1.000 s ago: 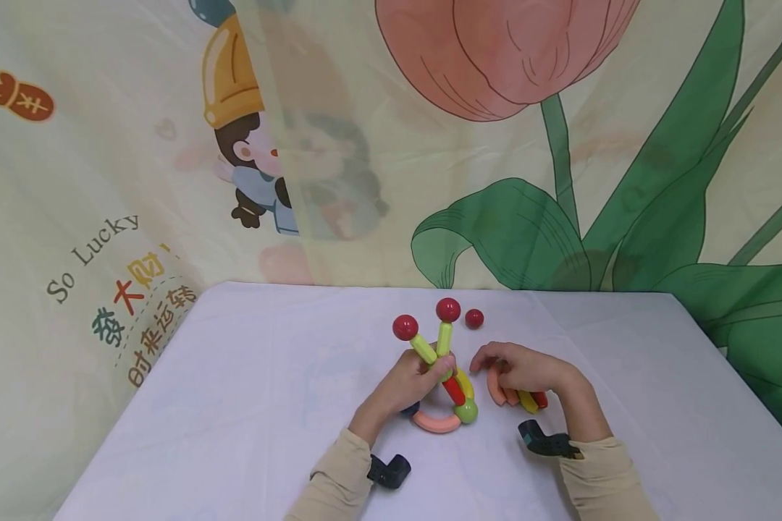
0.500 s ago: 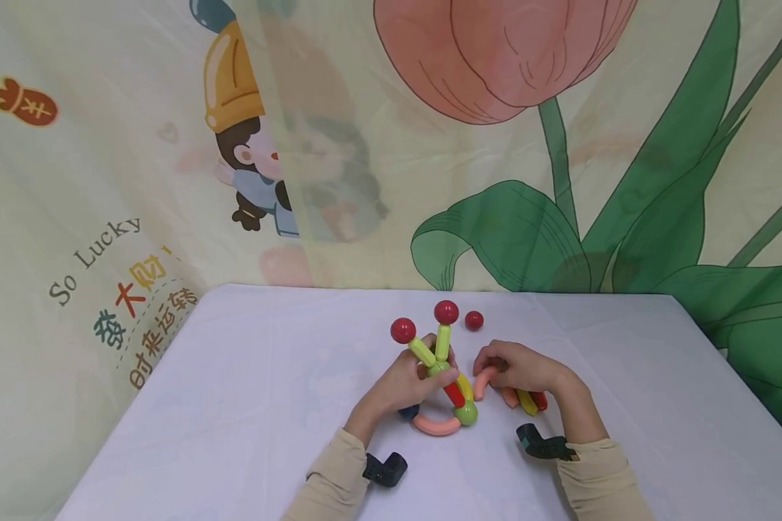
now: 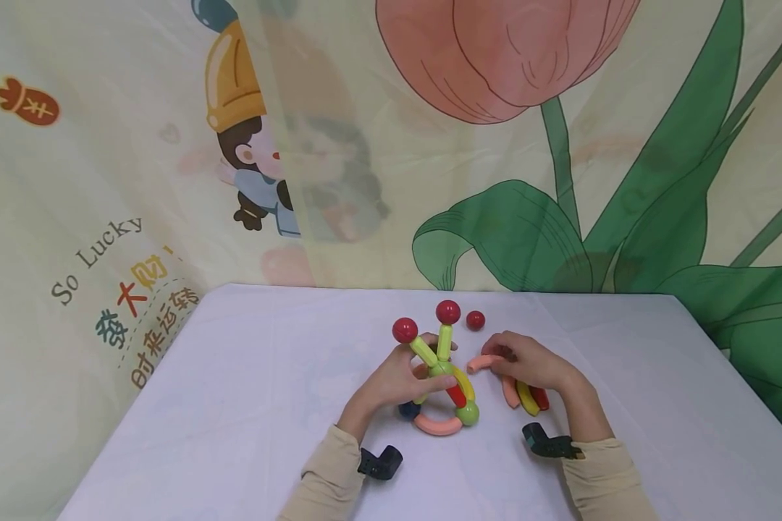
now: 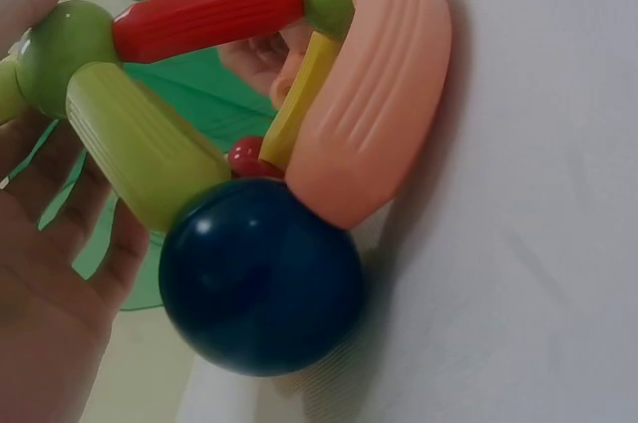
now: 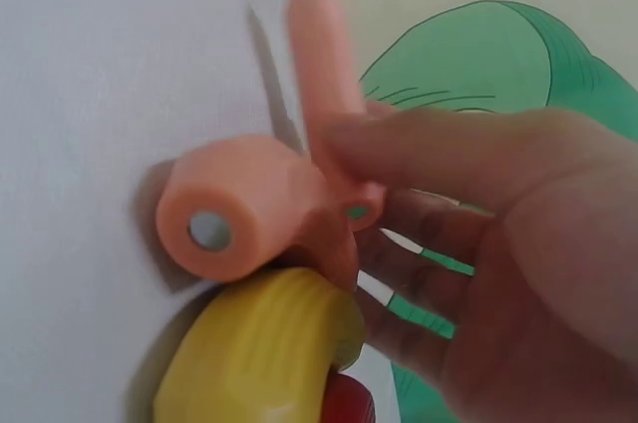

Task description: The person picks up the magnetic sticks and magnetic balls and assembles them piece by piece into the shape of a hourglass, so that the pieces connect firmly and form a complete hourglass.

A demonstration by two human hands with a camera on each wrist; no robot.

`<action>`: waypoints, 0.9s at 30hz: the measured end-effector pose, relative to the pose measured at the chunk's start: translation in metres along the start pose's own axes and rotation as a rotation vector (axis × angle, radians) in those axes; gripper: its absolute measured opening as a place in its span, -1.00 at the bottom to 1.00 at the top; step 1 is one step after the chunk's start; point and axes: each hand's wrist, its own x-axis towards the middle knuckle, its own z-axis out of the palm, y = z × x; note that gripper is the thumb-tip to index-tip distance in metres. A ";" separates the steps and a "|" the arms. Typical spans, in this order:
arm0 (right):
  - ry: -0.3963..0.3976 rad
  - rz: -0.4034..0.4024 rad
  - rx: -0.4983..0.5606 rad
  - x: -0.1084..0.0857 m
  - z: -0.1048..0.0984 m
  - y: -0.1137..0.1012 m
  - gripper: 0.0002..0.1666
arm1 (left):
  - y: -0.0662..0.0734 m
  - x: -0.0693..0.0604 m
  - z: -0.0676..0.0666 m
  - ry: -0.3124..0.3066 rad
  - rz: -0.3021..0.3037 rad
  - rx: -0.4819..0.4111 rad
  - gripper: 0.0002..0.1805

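My left hand (image 3: 397,376) holds a ball-and-rod model of magnetic sticks by its upper green ball (image 3: 440,370), the thumb in front and fingers behind. Two light-green rods rise from that ball, each topped by a red ball (image 3: 448,312). Lower down, a blue ball (image 4: 261,278) and a green ball (image 3: 467,413) are joined by a curved pink rod (image 4: 379,94); a red rod (image 4: 209,16) and a yellow curved rod are also attached. Between thumb and fingers, my right hand (image 3: 534,362) pinches another curved pink rod (image 5: 324,74), raised above the loose pieces.
Under the right hand lie a second loose pink rod (image 5: 239,209), a yellow curved rod (image 5: 254,353) and a red piece (image 3: 541,399). A single red ball (image 3: 475,320) sits behind the model. All rest on a white-covered table (image 3: 267,362), with a printed cloth (image 3: 365,145) hanging behind.
The right hand has picked up a pink curved rod from the loose pieces, lifting and turning it toward the model. The left hand has shifted its hold slightly; the model stays about in place.
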 end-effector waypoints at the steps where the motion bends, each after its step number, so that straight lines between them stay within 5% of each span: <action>1: 0.017 -0.004 -0.003 0.000 -0.001 0.000 -0.73 | -0.003 0.001 0.000 0.004 0.001 0.009 -0.58; 6: 0.121 -0.003 0.012 0.001 -0.002 0.001 -0.65 | -0.021 0.007 0.002 0.016 0.006 0.054 -0.54; 14: 0.257 -0.010 0.065 0.004 -0.004 -0.006 -0.61 | -0.025 0.007 0.001 0.013 0.034 0.050 -0.50; 27: 0.320 0.016 0.085 0.006 -0.004 -0.019 -0.30 | -0.023 0.007 0.001 0.012 0.043 0.069 -0.52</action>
